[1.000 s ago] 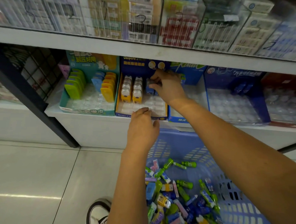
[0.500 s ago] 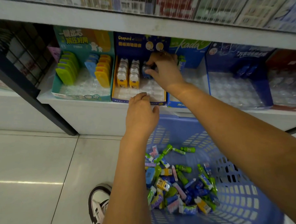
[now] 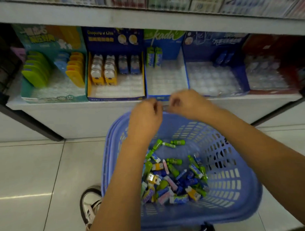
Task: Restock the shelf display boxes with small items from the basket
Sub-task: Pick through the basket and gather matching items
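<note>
While the white shelf (image 3: 65,104) runs across in front of me, the blue basket (image 3: 240,196) stands just below its edge. On the shelf, the navy display box (image 3: 107,43) has yellow and blue pieces in its back rows, beside the Kada box (image 3: 168,45). My left hand (image 3: 145,118) and right hand (image 3: 188,104) hover close together over the basket's far rim, fingers curled; blur keeps me from telling whether either pinches anything. The small items (image 3: 173,181) lie heaped in the basket's bottom.
</note>
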Tool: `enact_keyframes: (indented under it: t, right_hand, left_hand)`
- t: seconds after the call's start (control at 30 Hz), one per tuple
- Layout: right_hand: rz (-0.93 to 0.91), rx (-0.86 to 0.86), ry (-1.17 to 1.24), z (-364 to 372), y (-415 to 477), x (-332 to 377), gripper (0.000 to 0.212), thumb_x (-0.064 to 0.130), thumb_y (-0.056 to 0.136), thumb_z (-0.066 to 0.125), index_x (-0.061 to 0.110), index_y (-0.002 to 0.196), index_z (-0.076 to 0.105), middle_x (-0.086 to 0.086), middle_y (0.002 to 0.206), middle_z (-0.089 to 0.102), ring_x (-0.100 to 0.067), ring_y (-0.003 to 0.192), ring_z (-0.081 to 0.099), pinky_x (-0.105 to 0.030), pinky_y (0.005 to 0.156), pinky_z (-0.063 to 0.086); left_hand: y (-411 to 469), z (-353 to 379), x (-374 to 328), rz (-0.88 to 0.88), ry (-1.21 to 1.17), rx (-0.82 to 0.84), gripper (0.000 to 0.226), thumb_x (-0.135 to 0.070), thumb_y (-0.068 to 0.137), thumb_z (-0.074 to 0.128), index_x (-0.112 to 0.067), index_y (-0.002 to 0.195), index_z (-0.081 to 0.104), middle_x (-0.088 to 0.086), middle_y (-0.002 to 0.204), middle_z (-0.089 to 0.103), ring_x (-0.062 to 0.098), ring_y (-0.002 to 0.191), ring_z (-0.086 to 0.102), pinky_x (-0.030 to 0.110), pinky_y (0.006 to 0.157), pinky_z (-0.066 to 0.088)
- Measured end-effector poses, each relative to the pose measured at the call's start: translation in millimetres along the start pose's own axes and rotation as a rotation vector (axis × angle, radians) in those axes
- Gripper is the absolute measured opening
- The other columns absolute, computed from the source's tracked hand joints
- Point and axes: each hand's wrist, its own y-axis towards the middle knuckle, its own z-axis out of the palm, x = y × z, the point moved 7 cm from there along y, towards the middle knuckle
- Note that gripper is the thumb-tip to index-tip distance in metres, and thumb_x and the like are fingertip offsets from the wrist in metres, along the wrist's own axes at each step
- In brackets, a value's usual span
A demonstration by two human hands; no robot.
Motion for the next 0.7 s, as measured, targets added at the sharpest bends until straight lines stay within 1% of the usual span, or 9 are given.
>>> enact_keyframes:
  t: [0.1,0.17,0.2,0.33,0.4,0.47,0.53,0.63,0.7]
  right_hand:
    - [0.278,0.621,-0.277,95,-54,-63,0.013,0.022,0.089,0.061,0.012,0.092,0.068,-0.006,0.094,0.066,-0.019,0.081,0.059,-0.025,0.071,0.044]
    - [0.448,1.042,-0.489,148,-98,-101,0.024,0.025,0.097,0.051,0.011,0.111,0.063,-0.005,0.111,0.061,-0.020,0.095,0.057,-0.030,0.087,0.048]
    - [0.481,1.136,-0.462,165,-112,-113,0.032,0.028,0.096,0.053,0.006,0.117,0.059,-0.007,0.116,0.061,-0.024,0.099,0.057,-0.035,0.092,0.047]
    - [0.329,1.152,-0.448,204,-135,-141,0.045,0.037,0.089,0.062,0.004,0.119,0.057,-0.004,0.074,0.049,-0.023,0.068,0.049,-0.039,0.076,0.043]
    - [0.280,1.189,-0.588,223,-145,-149,0.051,0.040,0.090,0.059,0.002,0.124,0.055,-0.010,0.085,0.054,-0.025,0.077,0.049,-0.042,0.081,0.045]
    - [0.327,1.135,-0.571,238,-149,-160,0.041,0.025,0.095,0.054,0.001,0.128,0.053,-0.018,0.097,0.056,-0.025,0.081,0.047,-0.040,0.088,0.045]
    - [0.352,1.030,-0.521,238,-144,-165,0.036,0.011,0.095,0.050,0.000,0.130,0.050,-0.014,0.079,0.050,-0.022,0.064,0.042,-0.035,0.081,0.043]
    - [0.336,0.986,-0.468,231,-139,-166,0.027,0.008,0.093,0.054,-0.001,0.117,0.058,-0.007,0.063,0.034,-0.017,0.053,0.032,-0.035,0.075,0.042]
    - [0.382,0.914,-0.401,220,-135,-162,0.016,0.011,0.092,0.056,0.008,0.077,0.060,-0.006,0.060,0.034,-0.016,0.050,0.032,-0.032,0.062,0.042]
  left_hand:
    - [-38,91,6,-0.061,0.259,0.623,0.024,-0.015,0.093,0.048,0.001,0.097,0.065,0.023,0.103,0.065,0.036,0.098,0.062,0.041,0.079,0.048]
    - [-79,139,13,-0.019,0.383,0.946,0.026,-0.014,0.093,0.051,0.002,0.108,0.063,0.023,0.113,0.063,0.035,0.105,0.060,0.039,0.083,0.048]
    - [-99,159,15,0.031,0.433,1.078,0.028,-0.015,0.093,0.053,0.003,0.112,0.062,0.022,0.117,0.061,0.035,0.107,0.059,0.039,0.084,0.047]
    - [-162,215,27,0.183,0.563,1.429,0.038,-0.026,0.093,0.052,-0.003,0.123,0.058,0.017,0.125,0.058,0.033,0.109,0.057,0.038,0.083,0.047]
    - [-181,227,38,0.172,0.631,1.521,0.043,-0.032,0.094,0.051,-0.006,0.129,0.055,0.013,0.132,0.054,0.032,0.113,0.055,0.040,0.091,0.047]
    - [-190,231,48,0.107,0.656,1.546,0.047,-0.036,0.094,0.050,-0.011,0.134,0.050,0.010,0.138,0.050,0.031,0.117,0.054,0.044,0.097,0.047]
    - [-189,231,53,0.063,0.631,1.542,0.046,-0.035,0.094,0.049,-0.010,0.132,0.051,0.011,0.133,0.053,0.031,0.112,0.057,0.046,0.096,0.048]
    - [-181,233,53,0.016,0.524,1.468,0.028,-0.026,0.094,0.047,-0.001,0.096,0.061,0.012,0.090,0.056,0.026,0.079,0.053,0.041,0.076,0.047]
    - [-170,234,54,-0.111,0.382,1.339,0.033,-0.025,0.093,0.048,-0.006,0.066,0.048,0.007,0.066,0.041,0.018,0.060,0.038,0.034,0.057,0.035]
